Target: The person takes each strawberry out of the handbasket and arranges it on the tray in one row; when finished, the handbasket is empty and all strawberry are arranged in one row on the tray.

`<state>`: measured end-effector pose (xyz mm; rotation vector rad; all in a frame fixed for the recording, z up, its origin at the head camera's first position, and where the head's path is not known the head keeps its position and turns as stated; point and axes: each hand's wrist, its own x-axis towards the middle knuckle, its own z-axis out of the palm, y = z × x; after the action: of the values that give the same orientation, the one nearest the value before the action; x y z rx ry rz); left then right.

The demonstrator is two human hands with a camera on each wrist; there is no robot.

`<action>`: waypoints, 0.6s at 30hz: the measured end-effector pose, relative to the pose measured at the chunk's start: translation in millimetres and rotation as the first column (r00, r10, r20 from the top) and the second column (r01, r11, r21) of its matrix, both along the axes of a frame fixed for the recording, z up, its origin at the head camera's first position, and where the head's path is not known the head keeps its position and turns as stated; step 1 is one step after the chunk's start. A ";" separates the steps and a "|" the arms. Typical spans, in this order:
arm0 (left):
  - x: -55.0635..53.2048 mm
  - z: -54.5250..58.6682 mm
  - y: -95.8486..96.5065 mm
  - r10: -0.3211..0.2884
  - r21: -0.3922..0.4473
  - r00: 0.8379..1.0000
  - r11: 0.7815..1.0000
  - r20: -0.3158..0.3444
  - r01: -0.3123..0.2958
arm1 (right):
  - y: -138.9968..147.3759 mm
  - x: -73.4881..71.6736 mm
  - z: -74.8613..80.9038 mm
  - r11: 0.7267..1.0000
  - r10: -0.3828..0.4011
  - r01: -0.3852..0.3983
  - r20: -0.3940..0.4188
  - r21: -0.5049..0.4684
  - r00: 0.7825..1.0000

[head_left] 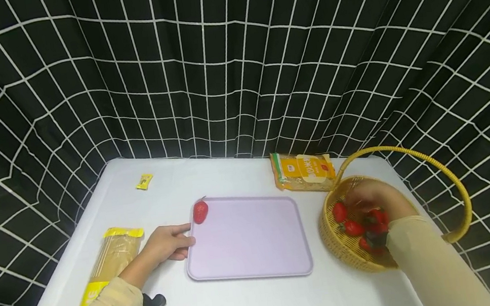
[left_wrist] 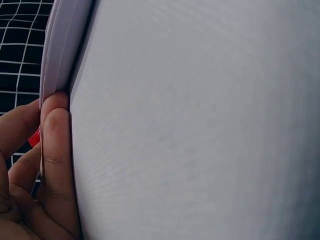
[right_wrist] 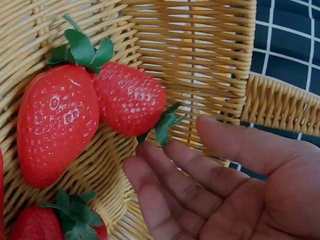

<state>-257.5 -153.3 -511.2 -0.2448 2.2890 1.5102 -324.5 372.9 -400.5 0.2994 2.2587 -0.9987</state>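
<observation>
On the white table lies a pale purple tray; one strawberry rests on its upper left corner. My left hand pinches the tray's left rim, with fingers tucked against its side in the left wrist view. To the right, my right hand reaches down into a yellow wicker basket holding several red strawberries. In the right wrist view its fingers are spread and relaxed, fingertips right by the green leaves of one strawberry. A larger strawberry leans beside that one.
An orange food packet lies behind the tray, close to the basket. The basket's tall arched handle rises to the right. A long clear-and-yellow packet lies left of my left forearm, and a small yellow wrapped piece sits farther back.
</observation>
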 end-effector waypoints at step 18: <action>-1.1 -2.7 0.8 0.010 -0.001 1.000 1.000 0.006 -0.010 | 13.1 9.1 -33.0 0.963 -0.228 0.241 0.111 -0.121 0.967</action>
<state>-258.6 -152.5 -513.9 -0.2611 2.2879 1.5110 -315.4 386.0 -433.5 0.5557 2.0916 -1.2248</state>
